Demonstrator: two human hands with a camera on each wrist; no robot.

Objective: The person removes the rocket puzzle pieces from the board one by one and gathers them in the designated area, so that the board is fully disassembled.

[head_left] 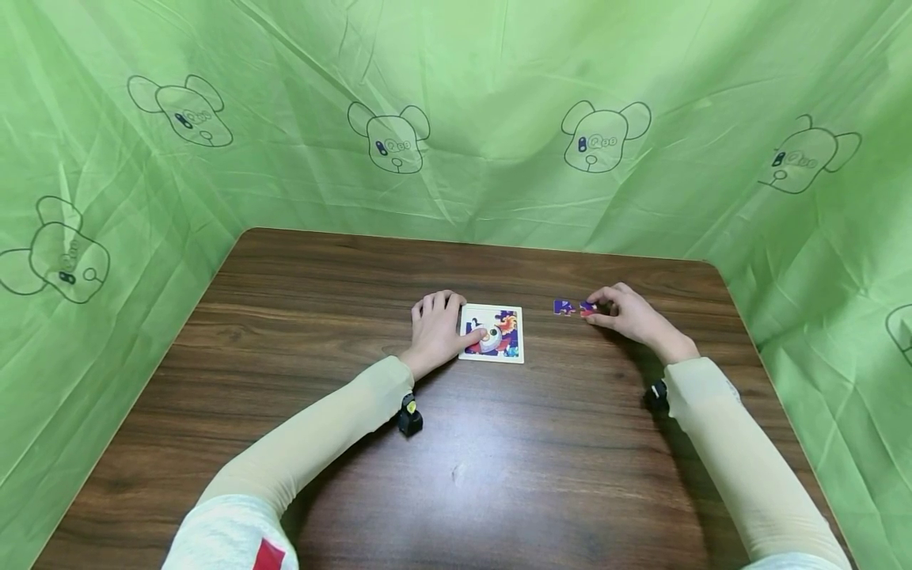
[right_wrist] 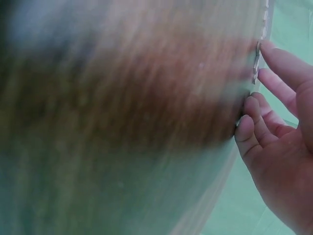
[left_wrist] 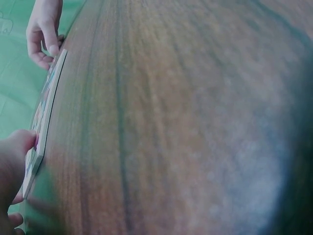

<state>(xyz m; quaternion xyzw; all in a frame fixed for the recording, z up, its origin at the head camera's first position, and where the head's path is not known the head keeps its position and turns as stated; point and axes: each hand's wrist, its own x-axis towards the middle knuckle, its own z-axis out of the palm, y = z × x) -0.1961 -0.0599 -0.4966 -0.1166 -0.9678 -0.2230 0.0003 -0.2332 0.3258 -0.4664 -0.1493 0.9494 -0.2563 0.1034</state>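
Note:
A square jigsaw puzzle in a white tray (head_left: 492,361) lies flat on the table, with a colourful cartoon picture on it. My left hand (head_left: 437,332) rests at the tray's left side, its thumb laid over the picture and the other fingers stretched along the edge. Part of the picture is hidden by that thumb. To the right, my right hand (head_left: 630,315) pinches a purple and red puzzle piece (head_left: 587,309) between thumb and finger, at the table surface. Just left of it lies another loose puzzle piece (head_left: 562,307), mostly purple.
The dark wooden table (head_left: 456,443) runs beneath both arms. Green cloth (head_left: 492,190) with bear-head drawings hangs behind it and along both sides. A small black wrist camera (head_left: 409,418) sits at the left wrist, and another black camera (head_left: 657,395) at the right.

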